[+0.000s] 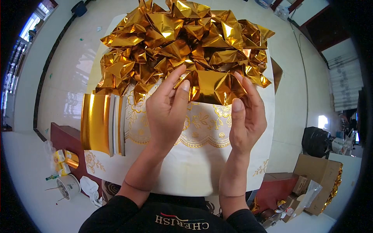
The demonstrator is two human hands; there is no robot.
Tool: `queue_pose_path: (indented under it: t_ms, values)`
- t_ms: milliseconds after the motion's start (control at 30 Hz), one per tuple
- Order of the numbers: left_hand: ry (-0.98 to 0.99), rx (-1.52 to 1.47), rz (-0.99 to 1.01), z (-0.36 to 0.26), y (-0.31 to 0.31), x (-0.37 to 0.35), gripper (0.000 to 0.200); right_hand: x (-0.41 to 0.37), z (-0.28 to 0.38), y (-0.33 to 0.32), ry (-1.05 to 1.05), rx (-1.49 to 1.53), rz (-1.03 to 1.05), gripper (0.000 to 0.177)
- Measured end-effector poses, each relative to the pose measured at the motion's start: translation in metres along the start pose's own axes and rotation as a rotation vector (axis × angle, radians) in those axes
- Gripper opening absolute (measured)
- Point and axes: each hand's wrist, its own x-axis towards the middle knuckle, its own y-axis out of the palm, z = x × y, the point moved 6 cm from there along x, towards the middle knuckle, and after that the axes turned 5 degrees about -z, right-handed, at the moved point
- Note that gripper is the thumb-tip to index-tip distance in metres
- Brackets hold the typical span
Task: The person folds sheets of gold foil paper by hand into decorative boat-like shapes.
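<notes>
Between my two hands is a folded gold foil piece [208, 86], its middle smooth and its two ends creased. My left hand [168, 103] pinches the left end with thumb and fingers. On the other end, my right hand [248, 112] has its thumb below and its fingers above. Just behind the piece rises a large pile of folded gold foil pieces [171, 42] on the table. A stack of flat gold foil sheets [95, 122] lies to the left of my left hand, with pale edges showing on its right side.
A white tablecloth [194, 167] with gold flower patterns covers the table. Dark red benches [64, 139] flank it. At the lower left stands a white bucket [68, 186]; at the right are a cardboard box [320, 174] and a black bag [316, 141].
</notes>
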Motion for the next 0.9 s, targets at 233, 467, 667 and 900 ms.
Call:
queue_pose_path:
  t_ms: [233,467,667,900]
  values:
    - [-0.016,-0.075,0.09,-0.002,0.006,0.002,0.041,0.001,-0.004,-0.005,0.184,-0.012,-0.039,0.038]
    - [-0.085,0.024,0.22,0.012,0.01,-0.002,0.05,0.001,-0.011,-0.005,0.348,0.1,-0.123,0.034]
    - [-0.219,-0.037,0.186,0.01,0.009,0.001,0.053,0.001,-0.013,-0.004,0.367,0.134,-0.066,0.032]
    - [-0.261,-0.164,0.206,0.02,0.007,0.006,0.061,0.002,-0.014,-0.004,0.432,0.201,-0.036,0.02]
